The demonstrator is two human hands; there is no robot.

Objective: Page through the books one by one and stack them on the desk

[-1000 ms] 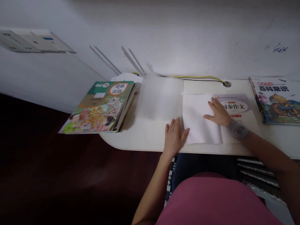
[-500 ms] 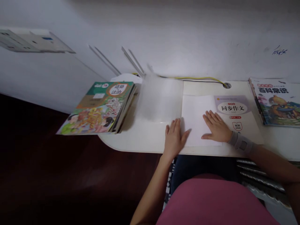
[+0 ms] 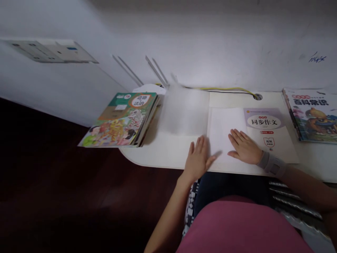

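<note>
White sheet (image 3: pixel 223 131) on the book (image 3: pixel 271 135) wants even pressure from the flat, empty left hand (image 3: pixel 198 159) and right hand (image 3: pixel 244 149).

1 head-worn view, looking forward and down, close over the desk (image 3: pixel 163 154) edge, facing the wall (image 3: pixel 210 45)

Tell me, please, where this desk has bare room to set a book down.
Bare desk lies at the front between the left book stack and the left hand. A narrow strip runs behind the lilac book by the cable hole. The middle is crowded: the right hand lies flat on the white sheet.
</note>
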